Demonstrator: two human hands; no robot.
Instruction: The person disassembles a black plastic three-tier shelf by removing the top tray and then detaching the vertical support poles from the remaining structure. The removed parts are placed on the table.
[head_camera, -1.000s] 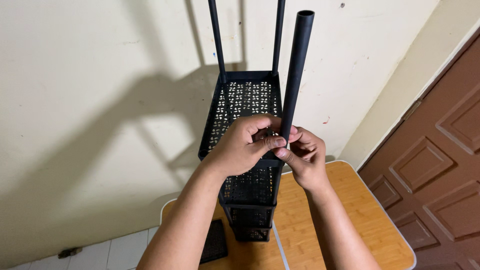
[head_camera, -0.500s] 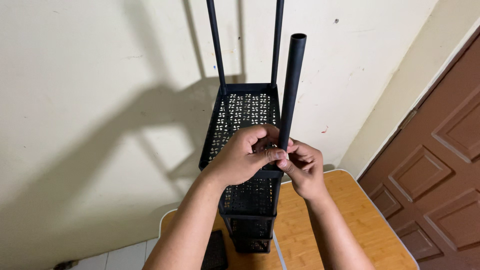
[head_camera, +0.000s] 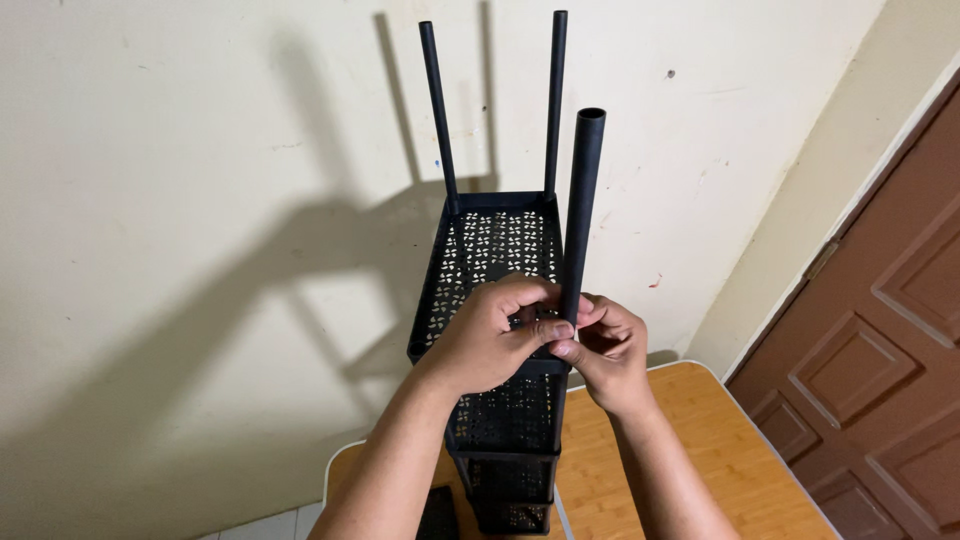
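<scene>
Black tube (head_camera: 583, 215), hollow, upright at the near right corner of the perforated black rack (head_camera: 490, 260); foot pinched by left hand (head_camera: 490, 340) and right hand (head_camera: 610, 350), fingertips pressed together round it. Against the frame a second ago it sits lower in view, hands unchanged: judged still being seated. Two thinner posts (head_camera: 438, 110) stand behind. Rack rests on wooden desk (head_camera: 720, 440); brown door (head_camera: 880, 330) right.
</scene>
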